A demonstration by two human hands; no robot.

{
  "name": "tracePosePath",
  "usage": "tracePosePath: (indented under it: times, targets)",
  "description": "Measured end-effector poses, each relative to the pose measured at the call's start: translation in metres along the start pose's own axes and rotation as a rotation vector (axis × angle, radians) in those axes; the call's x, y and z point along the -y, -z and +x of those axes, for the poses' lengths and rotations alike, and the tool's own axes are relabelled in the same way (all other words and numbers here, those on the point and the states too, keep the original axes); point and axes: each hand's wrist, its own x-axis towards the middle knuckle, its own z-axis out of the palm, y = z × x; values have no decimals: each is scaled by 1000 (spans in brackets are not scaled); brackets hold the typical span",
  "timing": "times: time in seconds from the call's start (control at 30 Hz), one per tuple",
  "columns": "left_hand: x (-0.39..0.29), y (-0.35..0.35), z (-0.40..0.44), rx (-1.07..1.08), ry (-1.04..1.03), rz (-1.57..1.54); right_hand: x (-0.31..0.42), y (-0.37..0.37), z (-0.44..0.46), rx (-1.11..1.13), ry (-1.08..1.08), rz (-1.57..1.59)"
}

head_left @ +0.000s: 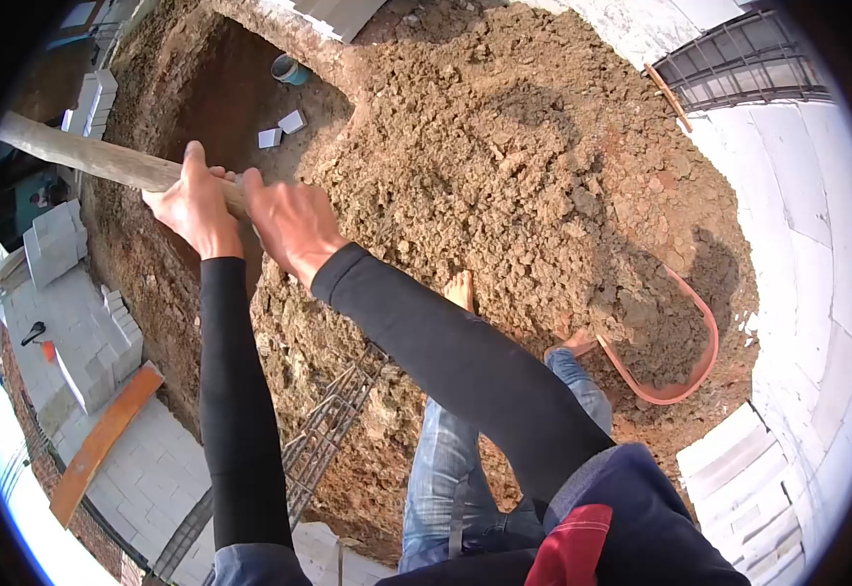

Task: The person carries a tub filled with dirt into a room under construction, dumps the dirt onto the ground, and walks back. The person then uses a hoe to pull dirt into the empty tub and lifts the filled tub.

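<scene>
A thick, pale wooden tool handle (84, 154) slants across the upper left, raised over the dirt. My left hand (196, 205) is wrapped around it, thumb up. Close beside it, my right hand (294, 223) grips the handle near its right-hand visible end. No tool head can be made out, so the kind of tool is unclear. Beneath the hands lies loose, clumpy brown soil (465, 156). My bare feet (460, 290) stand on this soil, below and right of the hands.
A pit at upper left holds a bucket (290, 69) and two white blocks (292, 122). An orange-rimmed container (707, 361) with soil sits right of my feet. A rebar cage (333, 415) lies below the hands. White block walls (797, 234) border the right side; an orange board (104, 444) lies left.
</scene>
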Motion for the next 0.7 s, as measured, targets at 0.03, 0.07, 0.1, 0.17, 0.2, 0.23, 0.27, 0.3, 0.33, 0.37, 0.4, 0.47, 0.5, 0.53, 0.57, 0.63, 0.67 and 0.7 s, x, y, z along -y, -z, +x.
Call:
tracePosePath:
  times: [0.03, 0.07, 0.1, 0.17, 0.2, 0.23, 0.27, 0.3, 0.33, 0.37, 0.4, 0.47, 0.5, 0.53, 0.57, 0.63, 0.67, 0.7]
  targets:
    - [74, -21, -60, 48, 169, 59, -58, -10, -54, 121, -124, -58]
    - [144, -40, -131, 112, 356, 135, -113, -12, -120, 269, -282, -125]
    - [209, -54, -209, 203, 551, 249, -157, -5, -188, 429, -454, -203]
    - [279, -66, -330, 394, 808, 429, -200, 33, -277, 632, -684, -319]
    - [264, -75, -353, 454, 888, 422, -201, 62, -287, 679, -703, -333]
    - [237, -80, -364, 510, 964, 426, -193, 95, -288, 727, -722, -333]
    - [199, -80, -360, 551, 1067, 220, -183, 125, -280, 755, -717, -290]
    - [162, -78, -357, 587, 1159, 10, -173, 155, -275, 781, -712, -245]
    - [142, -80, -358, 671, 1193, -25, -173, 185, -289, 815, -720, -274]
    - [133, -85, -363, 634, 1242, -67, -172, 220, -317, 765, -724, -265]
    - [128, -91, -374, 590, 1298, -116, -171, 256, -350, 738, -725, -275]
    - [125, -108, -419, 532, 1386, -244, -164, 342, -436, 728, -781, -343]
    - [126, -115, -465, 516, 1428, -310, -158, 386, -482, 737, -830, -384]
    - [113, -118, -517, 507, 1564, -335, -158, 425, -531, 734, -852, -430]
    - [100, -121, -569, 491, 1700, -355, -155, 465, -575, 727, -922, -453]
    - [76, -108, -674, 532, 1803, -440, -142, 531, -649, 730, -1066, -536]
    - [63, -102, -725, 555, 1855, -480, -122, 553, -659, 707, -1044, -569]
    - [37, -94, -739, 568, 1967, -398, -105, 570, -668, 704, -1025, -594]
